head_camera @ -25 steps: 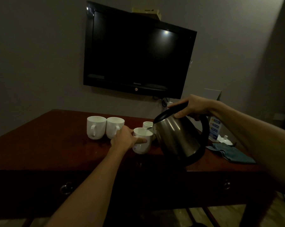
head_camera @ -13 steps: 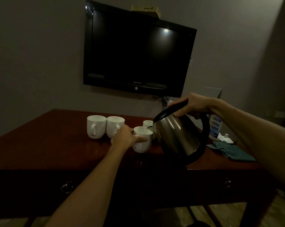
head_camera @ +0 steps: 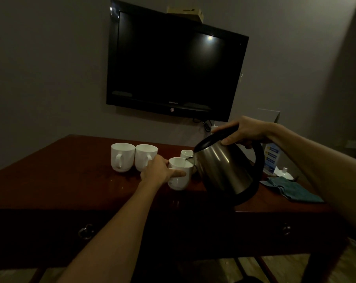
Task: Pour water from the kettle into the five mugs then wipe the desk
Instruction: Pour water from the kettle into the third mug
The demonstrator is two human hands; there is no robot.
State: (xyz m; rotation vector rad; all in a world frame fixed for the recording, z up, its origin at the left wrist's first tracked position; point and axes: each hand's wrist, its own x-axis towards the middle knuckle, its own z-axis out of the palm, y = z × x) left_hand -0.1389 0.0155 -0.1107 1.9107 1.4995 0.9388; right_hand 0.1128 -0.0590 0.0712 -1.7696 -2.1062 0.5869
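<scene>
Dim room, we see a dark red-brown desk [head_camera: 50, 180] with a ring pull [head_camera: 86, 231] on its near-left drawer front. Far left on the desk stand two white mugs [head_camera: 123, 157], side by side and touching, upright, handles facing us. Just right of them our left hand [head_camera: 160, 173] wraps a third mug [head_camera: 180, 176], thumb across its near wall, fingers round the far-left side; that mug sits on the desk, upright. Behind it, farther back, a fourth mug [head_camera: 186, 153] is partly hidden by the kettle. We cannot find a fifth mug in view.

The steel kettle [head_camera: 222, 170] is held in the air, tilted left, spout right over the rim of the held mug; whether water is running we can't tell in this light. Our right hand [head_camera: 244, 132] is curled round the black handle at the top, thumb lying on the lid edge.

On the wall above hangs a black TV [head_camera: 173, 64], switched off, a small box [head_camera: 185, 12] on top of it. Right of the kettle a teal cloth [head_camera: 291, 189] lies folded on the desk, near the right edge. Behind the cloth sits a small white lidded dish [head_camera: 284, 173] and a blue-printed card [head_camera: 272, 158] standing upright.
</scene>
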